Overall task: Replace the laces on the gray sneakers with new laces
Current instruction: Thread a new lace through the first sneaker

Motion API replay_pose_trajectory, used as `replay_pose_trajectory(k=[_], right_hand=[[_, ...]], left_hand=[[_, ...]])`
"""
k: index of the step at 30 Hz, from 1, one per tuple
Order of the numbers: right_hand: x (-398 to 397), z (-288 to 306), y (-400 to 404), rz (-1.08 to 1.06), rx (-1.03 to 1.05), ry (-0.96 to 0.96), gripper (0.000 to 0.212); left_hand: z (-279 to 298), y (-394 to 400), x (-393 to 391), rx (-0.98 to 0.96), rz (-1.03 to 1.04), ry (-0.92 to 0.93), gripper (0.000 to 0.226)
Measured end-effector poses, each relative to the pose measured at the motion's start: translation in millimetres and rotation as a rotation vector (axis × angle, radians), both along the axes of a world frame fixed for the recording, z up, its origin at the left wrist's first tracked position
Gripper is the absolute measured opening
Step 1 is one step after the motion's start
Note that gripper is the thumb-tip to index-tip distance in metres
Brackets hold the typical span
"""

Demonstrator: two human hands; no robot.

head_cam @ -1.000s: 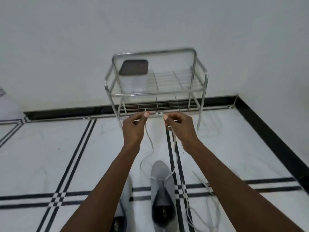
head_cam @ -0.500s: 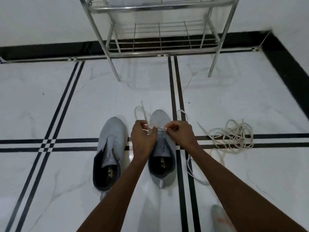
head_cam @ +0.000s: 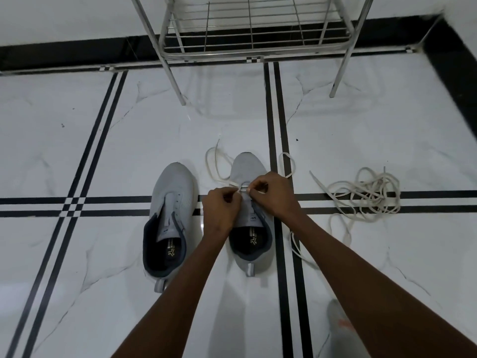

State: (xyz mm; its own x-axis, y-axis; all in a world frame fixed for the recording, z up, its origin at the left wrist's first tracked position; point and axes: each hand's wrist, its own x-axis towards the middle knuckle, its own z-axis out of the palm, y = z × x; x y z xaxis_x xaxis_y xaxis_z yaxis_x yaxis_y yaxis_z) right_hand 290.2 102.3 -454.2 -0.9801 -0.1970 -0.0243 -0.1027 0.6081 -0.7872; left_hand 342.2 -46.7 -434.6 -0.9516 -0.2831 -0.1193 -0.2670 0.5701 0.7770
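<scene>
Shoes sit side by side on the white floor (head_cam: pixel 77 156), toes pointing away from us. We see the left gray shoe (head_cam: pixel 170 215) with no lace in it, and its tongue is loose. The right gray shoe (head_cam: pixel 249 223) is just beside it, and this is the one we are working on.

Our left hand (head_cam: pixel 222 210) is over the front holes of the right shoe. Its fingers are curled and it pinches the white lace (head_cam: pixel 236 186) there. Our right hand (head_cam: pixel 273 192) is right next to it, almost touching, and it pinches the same lace too. A short bit of lace lies flat across the shoe between our fingertips.

The loose ends of that lace curl out on the floor on both sides of the toe. One loop lies on the left, one on the right over the black stripes (head_cam: pixel 277 112).

More white laces (head_cam: pixel 366 195) lie in a messy pile on the floor, well to the right of the shoes.

A shiny metal rack (head_cam: pixel 255 45) stands by the wall, past the shoes. Its legs rest on the floor.
</scene>
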Motion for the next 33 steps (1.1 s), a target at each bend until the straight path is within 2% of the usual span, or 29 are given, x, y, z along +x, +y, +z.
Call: replay_pose_trajectory(k=[9,28,33], right_hand=[[8.6,-7.5,-2.7,0.076,0.024,0.029,0.005],[9.8,0.1,-9.8,0.162,0.191,0.080,0.017],[3.1,-0.8,-10.3,0.076,0.084,0.001,0.014]], left_hand=[[-11.2,-4.6,4.9,0.228,0.053,0.012,0.020],[-11.5,-3.5,5.0,0.303,0.080,0.006,0.016],[-15.9,-3.4,6.0,0.324,0.066,0.003,0.017]])
